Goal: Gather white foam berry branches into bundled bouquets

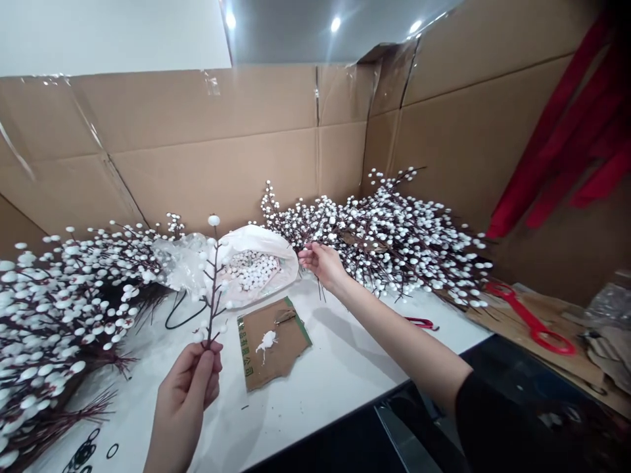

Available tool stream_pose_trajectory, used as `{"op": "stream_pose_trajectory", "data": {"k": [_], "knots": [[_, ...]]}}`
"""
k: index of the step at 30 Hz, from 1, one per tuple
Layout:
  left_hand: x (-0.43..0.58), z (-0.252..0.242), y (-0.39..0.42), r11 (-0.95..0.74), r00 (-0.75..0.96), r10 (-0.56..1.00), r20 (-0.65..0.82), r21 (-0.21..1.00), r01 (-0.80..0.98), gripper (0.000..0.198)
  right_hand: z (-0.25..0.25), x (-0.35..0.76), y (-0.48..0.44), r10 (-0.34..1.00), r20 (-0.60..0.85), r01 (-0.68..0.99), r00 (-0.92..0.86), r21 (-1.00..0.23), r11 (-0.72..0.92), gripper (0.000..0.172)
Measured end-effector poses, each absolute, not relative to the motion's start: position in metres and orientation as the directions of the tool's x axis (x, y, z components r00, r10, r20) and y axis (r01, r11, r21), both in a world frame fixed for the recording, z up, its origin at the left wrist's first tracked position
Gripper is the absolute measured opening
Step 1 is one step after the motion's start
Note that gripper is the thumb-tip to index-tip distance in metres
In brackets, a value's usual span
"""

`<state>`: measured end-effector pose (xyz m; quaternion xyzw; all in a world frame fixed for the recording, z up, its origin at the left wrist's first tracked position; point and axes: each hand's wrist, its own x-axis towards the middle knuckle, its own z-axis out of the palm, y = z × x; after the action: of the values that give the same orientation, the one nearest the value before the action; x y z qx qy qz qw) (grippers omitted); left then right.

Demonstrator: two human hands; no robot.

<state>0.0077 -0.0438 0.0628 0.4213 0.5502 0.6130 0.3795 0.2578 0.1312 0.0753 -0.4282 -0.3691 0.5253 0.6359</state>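
My left hand [194, 384] is closed on the lower stem of a dark twig [215, 289] that stands upright and bears white berries. Farther back, my right hand [320, 263] has its fingertips pinched together at the left edge of a big heap of white-berried branches [394, 236]; whatever lies between those fingertips is too small to make out. Between the hands is an open white bag [290, 253] holding loose white berries [254, 269]. A torn cardboard piece [290, 351] with a white blob [267, 340] on it lies in front of the bag.
More berry branches [64, 295] fill the left side, with black rings [85, 450] near the front. Cardboard walls [221, 157] rise behind the white table [340, 368]. To the right are a red-handled tool [421, 322], a red plastic piece [532, 318] and hanging red cloth [557, 125].
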Motion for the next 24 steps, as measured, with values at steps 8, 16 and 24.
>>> {"op": "stream_pose_trajectory", "data": {"k": [8, 16, 24], "knots": [[0.051, 0.058, -0.043, -0.153, -0.273, 0.959, 0.073, 0.946, -0.286, 0.02, 0.062, 0.217, -0.002, 0.977, 0.146, -0.259, -0.158, -0.96, 0.102, 0.029], [0.074, 0.055, -0.047, -0.148, -0.344, 0.939, -0.005, 0.897, -0.416, 0.015, 0.036, 0.161, -0.038, 0.936, 0.327, 0.003, -0.13, -0.944, 0.33, 0.033], [0.068, 0.041, -0.054, -0.161, -0.377, 0.926, 0.021, 0.926, -0.341, 0.012, 0.027, 0.149, -0.052, 0.905, 0.405, 0.189, -0.132, -0.886, 0.424, 0.026]]}}
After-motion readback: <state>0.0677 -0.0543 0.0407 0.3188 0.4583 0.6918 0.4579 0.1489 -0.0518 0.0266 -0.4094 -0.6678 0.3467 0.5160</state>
